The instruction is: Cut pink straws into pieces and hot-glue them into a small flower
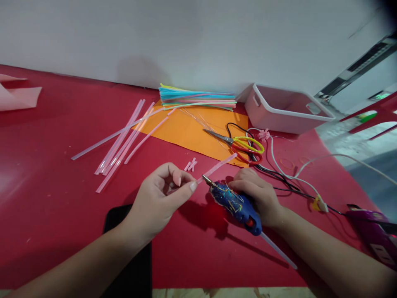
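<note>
My left hand [164,194] pinches one end of a pink straw [221,164] between thumb and forefinger. The straw slants up and to the right. My right hand [256,192] grips a blue hot glue gun [234,203], its metal nozzle touching or very close to the straw near my left fingertips. A clear glue stick [279,250] sticks out of the gun's back end. Just beyond my left hand lie several short pink straw pieces [191,164]. Scissors [235,142] with yellow and red handles rest past the glue gun.
Long pink straws [124,136] lie at the left. Colourful straws [198,99] are bundled on orange paper [173,128] by the wall. A white bin [269,111] stands back right, near tangled cables [279,178] and a purple power strip [369,231]. A black flat object [133,265] lies under my left arm.
</note>
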Demonstrator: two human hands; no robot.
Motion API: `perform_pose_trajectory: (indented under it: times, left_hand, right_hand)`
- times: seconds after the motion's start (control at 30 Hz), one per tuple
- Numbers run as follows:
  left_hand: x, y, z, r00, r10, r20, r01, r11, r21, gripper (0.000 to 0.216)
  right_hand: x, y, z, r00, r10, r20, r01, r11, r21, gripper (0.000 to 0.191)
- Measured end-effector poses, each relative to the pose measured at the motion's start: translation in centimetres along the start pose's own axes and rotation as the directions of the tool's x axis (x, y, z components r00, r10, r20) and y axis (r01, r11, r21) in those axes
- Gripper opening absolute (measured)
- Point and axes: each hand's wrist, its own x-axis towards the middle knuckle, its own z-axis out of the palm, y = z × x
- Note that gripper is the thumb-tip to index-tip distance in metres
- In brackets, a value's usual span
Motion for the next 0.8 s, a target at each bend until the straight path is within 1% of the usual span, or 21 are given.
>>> perform_pose_trajectory:
  times: [0.2, 0.43, 0.8]
  left_hand:
    - [-0.03, 0.27, 0.23, 1.000, 0.004, 0.010, -0.004, 1.000, 0.001, 0.034]
    - [-0.12, 0.42, 0.03, 1.000, 0.016, 0.012, -0.016, 1.000, 0.023, 0.037]
    - [-0.08, 0.32, 0.09, 1.000, 0.025, -0.011, -0.024, 0.999, 0.045, 0.041]
  right_hand:
    - [0.25, -0.19, -0.03, 0.999, 0.010, -0.031, -0.010, 1.000, -0.007, 0.011]
    - [0.22, -0.22, 0.00, 0.999, 0.028, -0.041, -0.029, 0.999, -0.026, 0.009]
    - [0.32, -0.40, -0.02, 0.997, 0.043, -0.065, -0.045, 0.998, -0.033, 0.009]
